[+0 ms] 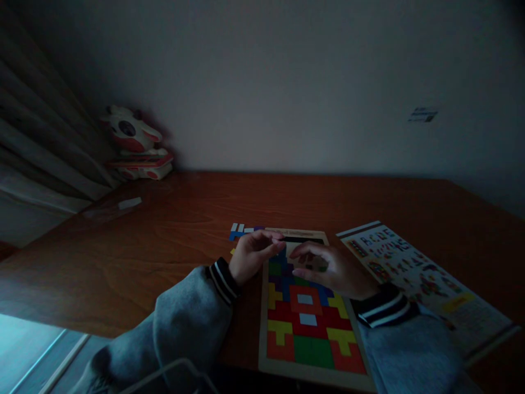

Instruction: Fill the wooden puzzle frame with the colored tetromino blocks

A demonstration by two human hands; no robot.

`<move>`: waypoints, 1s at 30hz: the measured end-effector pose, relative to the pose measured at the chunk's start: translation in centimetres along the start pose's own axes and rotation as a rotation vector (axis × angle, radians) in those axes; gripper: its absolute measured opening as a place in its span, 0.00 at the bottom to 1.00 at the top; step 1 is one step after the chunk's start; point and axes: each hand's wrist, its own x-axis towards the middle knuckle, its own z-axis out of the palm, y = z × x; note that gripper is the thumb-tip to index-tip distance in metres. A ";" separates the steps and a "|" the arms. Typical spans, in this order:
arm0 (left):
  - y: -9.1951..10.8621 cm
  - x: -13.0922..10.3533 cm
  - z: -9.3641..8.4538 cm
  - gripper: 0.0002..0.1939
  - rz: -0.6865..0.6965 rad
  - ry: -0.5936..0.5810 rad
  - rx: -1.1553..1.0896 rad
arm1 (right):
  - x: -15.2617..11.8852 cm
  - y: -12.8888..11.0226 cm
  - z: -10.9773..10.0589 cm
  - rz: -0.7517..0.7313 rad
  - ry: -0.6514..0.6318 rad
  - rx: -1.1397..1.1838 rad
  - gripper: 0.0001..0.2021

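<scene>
A wooden puzzle board (263,334) lies on the table, its lower part filled with red, yellow, green, orange and blue block-shaped pieces. Over its upper left part is my left hand (255,253), thumb and fingers pinched together; whether a piece sits between them is hidden. Facing it from the right, my right hand (328,268) hovers above the board with its fingers curved and apart, holding nothing visible. Loose pieces (241,230), white, blue and purple, lie beyond my left hand by the board's top left corner. My hands cover part of the board's upper area.
A printed sheet (414,273) with colourful pictures lies right of the board, partly under my right sleeve. On the brown table (184,219), a cow-shaped toy (137,142) stands at the back left, near a curtain (41,137). A small white item (130,203) lies before it.
</scene>
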 end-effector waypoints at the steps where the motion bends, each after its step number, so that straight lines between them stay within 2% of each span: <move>1: 0.0 0.0 0.1 0.17 -0.004 -0.006 -0.011 | 0.1 0.0 0.2 -0.001 -0.007 0.023 0.16; 7: 0.2 -0.1 0.4 0.17 -0.017 -0.006 -0.054 | 0.4 0.3 0.7 -0.025 0.037 0.021 0.12; 12: -0.1 0.0 0.2 0.16 -0.063 0.035 -0.108 | 0.1 0.1 0.5 0.023 0.083 0.070 0.14; 16: -0.4 0.1 0.2 0.17 -0.157 0.039 -0.214 | -0.1 -0.1 0.4 -0.083 0.138 0.058 0.18; 21: -0.7 0.0 0.6 0.20 -0.269 0.024 -0.296 | 0.1 -0.1 0.3 -0.183 0.188 -0.106 0.09; 25: -0.9 0.0 0.7 0.21 -0.286 -0.005 -0.264 | 0.2 0.3 -0.1 -0.243 0.219 -0.079 0.07; 27: -0.8 0.0 0.6 0.22 -0.285 0.009 -0.251 | 0.2 0.8 -0.4 -0.217 0.291 -0.011 0.06; 30: -0.7 0.2 0.4 0.24 -0.283 0.031 -0.238 | 0.0 1.8 -1.3 -0.083 0.425 0.171 0.10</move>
